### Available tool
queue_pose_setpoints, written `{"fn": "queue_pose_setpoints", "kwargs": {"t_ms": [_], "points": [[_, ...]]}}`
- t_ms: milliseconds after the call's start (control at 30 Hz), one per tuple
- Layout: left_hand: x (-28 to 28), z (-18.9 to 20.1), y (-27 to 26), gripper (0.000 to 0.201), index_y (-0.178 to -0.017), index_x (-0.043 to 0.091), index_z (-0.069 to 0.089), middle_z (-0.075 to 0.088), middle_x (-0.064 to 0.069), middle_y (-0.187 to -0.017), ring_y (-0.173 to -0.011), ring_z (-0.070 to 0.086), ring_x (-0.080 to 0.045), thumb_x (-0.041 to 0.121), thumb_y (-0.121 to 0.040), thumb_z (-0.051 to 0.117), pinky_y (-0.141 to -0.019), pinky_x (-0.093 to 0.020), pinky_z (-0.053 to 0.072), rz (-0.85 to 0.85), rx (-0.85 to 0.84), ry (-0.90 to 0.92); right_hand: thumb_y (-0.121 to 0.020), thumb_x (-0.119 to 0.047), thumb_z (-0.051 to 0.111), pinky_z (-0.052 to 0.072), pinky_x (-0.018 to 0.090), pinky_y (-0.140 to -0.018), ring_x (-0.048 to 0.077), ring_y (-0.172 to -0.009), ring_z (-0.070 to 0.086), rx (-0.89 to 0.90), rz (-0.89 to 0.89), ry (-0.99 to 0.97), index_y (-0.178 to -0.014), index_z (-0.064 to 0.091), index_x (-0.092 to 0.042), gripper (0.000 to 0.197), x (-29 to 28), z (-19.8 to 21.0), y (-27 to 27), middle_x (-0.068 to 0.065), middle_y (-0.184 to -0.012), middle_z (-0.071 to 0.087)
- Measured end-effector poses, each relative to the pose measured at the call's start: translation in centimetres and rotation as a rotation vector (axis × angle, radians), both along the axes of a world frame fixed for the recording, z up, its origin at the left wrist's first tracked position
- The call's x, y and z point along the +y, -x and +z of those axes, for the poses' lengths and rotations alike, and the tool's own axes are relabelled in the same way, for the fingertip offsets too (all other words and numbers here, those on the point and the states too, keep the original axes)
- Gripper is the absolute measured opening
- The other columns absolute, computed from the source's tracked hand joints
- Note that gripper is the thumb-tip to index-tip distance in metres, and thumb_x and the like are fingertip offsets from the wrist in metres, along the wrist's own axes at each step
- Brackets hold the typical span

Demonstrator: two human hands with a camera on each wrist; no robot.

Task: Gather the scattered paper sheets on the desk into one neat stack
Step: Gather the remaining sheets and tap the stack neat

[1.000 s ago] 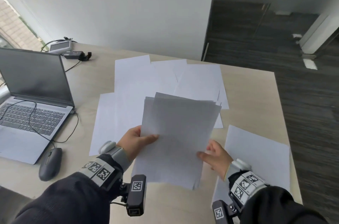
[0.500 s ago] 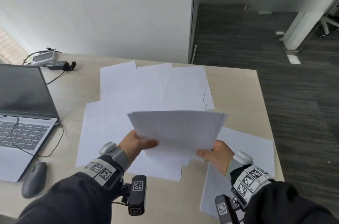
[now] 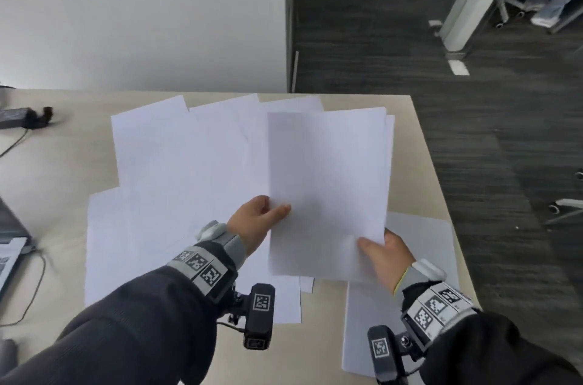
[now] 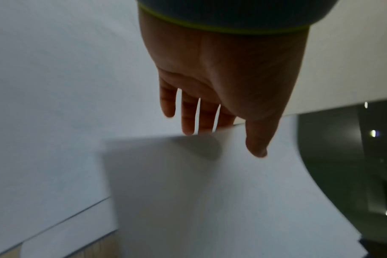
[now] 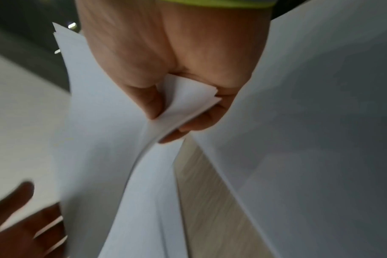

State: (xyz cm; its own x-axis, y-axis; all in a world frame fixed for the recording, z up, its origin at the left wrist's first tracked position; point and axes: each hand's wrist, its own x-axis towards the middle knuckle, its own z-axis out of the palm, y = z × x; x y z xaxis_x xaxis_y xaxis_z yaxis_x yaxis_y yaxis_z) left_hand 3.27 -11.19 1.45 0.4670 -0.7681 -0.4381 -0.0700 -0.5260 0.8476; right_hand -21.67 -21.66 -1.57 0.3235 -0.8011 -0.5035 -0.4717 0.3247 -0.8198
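Pale wooden desk (image 3: 419,144) strewn with loose white sheets (image 3: 176,170); held bundle of sheets (image 3: 328,189) above them, lower right corner pinched in right hand (image 3: 383,253), left edge between thumb and straight fingers of left hand (image 3: 255,220)

Light wood-grain desk (image 3: 419,163) strewn with white paper sheets

The middle of the desk is covered by overlapping loose sheets (image 3: 176,170) – fanned at different angles, with their far corners near the back edge. A separate sheet (image 3: 416,258) is laid flat at the near right corner, just beside the right edge, and is seen again in the right wrist view (image 5: 320,122) with a strip of bare desk (image 5: 210,200) next to it. At the far left a black power adapter (image 3: 15,117) is set down, its cable (image 3: 12,144) trailing across the top – a laptop corner (image 3: 12,239) is seen at the left edge.
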Motion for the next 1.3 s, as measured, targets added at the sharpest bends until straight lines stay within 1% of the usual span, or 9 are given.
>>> {"fn": "queue_pose_setpoints", "kwargs": {"t_ms": [67, 167, 300, 467, 567, 767, 1033, 1133, 1300], "points": [[-1.9, -1.3, -0.8, 0.029, -0.102, 0.024, 0.066, 0.068, 0.008, -0.105, -0.098, 0.063, -0.016, 0.051, -0.092, 0.066, -0.078, -0.028, 0.048, -0.042, -0.197, -0.1, -0.09, -0.014, 0.062, 0.051, 0.039, -0.096, 0.02, -0.095, 0.069, 0.021, -0.145, -0.007, -0.096, 0.069, -0.025, 0.014, -1.1, -0.8, 1.0, -0.007, -0.095, 0.074], [-4.2, -4.0, -2.2, 0.04, -0.12, 0.028, 0.065, 0.056, 0.004, -0.136, -0.124, 0.054, -0.019, 0.053, -0.089, 0.067, -0.103, -0.035, 0.042, -0.028, -0.396, -0.17, -0.088, -0.012, 0.063, 0.049, 0.046, -0.101, 0.028, -0.1, 0.066, 0.061, -0.315, -0.047, -0.095, 0.067, -0.025, 0.016, -2.4, -2.0, 2.7, -0.001, -0.098, 0.072], [-6.2, -6.0, -2.7, 0.075, -0.15, 0.031, 0.04, 0.022, 0.004, -0.166, -0.154, 0.014, -0.019, 0.063, -0.086, 0.063, -0.123, -0.047, 0.019, -0.185, -0.58, -0.297, -0.088, -0.01, 0.063, 0.05, 0.044, -0.098, 0.03, -0.098, 0.065, 0.117, -0.422, -0.072, -0.098, 0.066, -0.023, 0.016, -3.2, -3.0, 3.7, 0.004, -0.099, 0.071], [-8.3, -6.8, -2.7, 0.121, -0.159, 0.035, -0.005, -0.017, 0.004, -0.168, -0.155, -0.014, -0.025, 0.086, -0.07, 0.058, -0.124, -0.051, 0.007, -0.373, -0.673, -0.504, -0.088, -0.007, 0.061, 0.049, 0.046, -0.1, 0.029, -0.097, 0.065, 0.136, -0.434, -0.096, -0.098, 0.066, -0.022, 0.019, -2.9, -3.8, 3.7, -0.002, -0.092, 0.07], [-8.6, -7.5, -3.0, 0.134, -0.157, 0.039, -0.01, -0.022, 0.004, -0.167, -0.154, -0.017, -0.027, 0.094, -0.056, 0.058, -0.123, -0.052, 0.01, -0.432, -0.697, -0.568, -0.088, -0.006, 0.062, 0.049, 0.047, -0.1, 0.029, -0.097, 0.065, 0.125, -0.434, -0.117, -0.09, 0.066, -0.025, 0.019, -3.0, -4.2, 3.8, -0.004, -0.091, 0.07], [-8.5, -7.6, -3.1, 0.114, -0.154, 0.048, 0.005, -0.013, 0.011, -0.168, -0.155, -0.012, -0.022, 0.086, -0.063, 0.062, -0.122, -0.051, 0.013, -0.393, -0.69, -0.544, -0.089, -0.01, 0.064, 0.047, 0.045, -0.101, 0.025, -0.096, 0.065, 0.093, -0.433, -0.135, -0.088, 0.068, -0.029, 0.019, -3.0, -4.3, 4.5, -0.006, -0.096, 0.072], [-7.3, -6.8, -5.3, 0.064, -0.137, 0.031, 0.059, 0.042, 0.014, -0.155, -0.143, 0.036, -0.018, 0.066, -0.083, 0.064, -0.116, -0.046, 0.032, -0.074, -0.557, -0.269, -0.091, -0.007, 0.061, 0.049, 0.043, -0.098, 0.022, -0.097, 0.065, 0.025, -0.408, -0.095, -0.103, 0.066, -0.026, 0.024, -2.4, -3.3, 4.4, -0.004, -0.1, 0.071], [-6.2, -6.0, -3.2, 0.066, -0.133, 0.023, 0.064, 0.052, 0.012, -0.148, -0.137, 0.047, -0.016, 0.064, -0.081, 0.07, -0.115, -0.044, 0.038, 0.023, -0.492, -0.127, -0.09, -0.003, 0.059, 0.05, 0.041, -0.094, 0.022, -0.098, 0.066, -0.018, -0.368, -0.106, -0.097, 0.066, -0.029, 0.028, -1.8, -2.8, 3.5, -0.003, -0.101, 0.072], [-2.9, -4.0, 2.7, 0.064, -0.131, 0.027, 0.064, 0.059, 0.011, -0.141, -0.129, 0.054, -0.013, 0.062, -0.078, 0.074, -0.112, -0.043, 0.044, -0.116, -0.439, 0.002, -0.088, -0.001, 0.054, 0.053, 0.044, -0.092, 0.026, -0.094, 0.068, -0.005, -0.292, -0.13, -0.103, 0.068, -0.025, 0.032, -1.0, -2.5, 1.9, 0.0, -0.096, 0.075]]}}
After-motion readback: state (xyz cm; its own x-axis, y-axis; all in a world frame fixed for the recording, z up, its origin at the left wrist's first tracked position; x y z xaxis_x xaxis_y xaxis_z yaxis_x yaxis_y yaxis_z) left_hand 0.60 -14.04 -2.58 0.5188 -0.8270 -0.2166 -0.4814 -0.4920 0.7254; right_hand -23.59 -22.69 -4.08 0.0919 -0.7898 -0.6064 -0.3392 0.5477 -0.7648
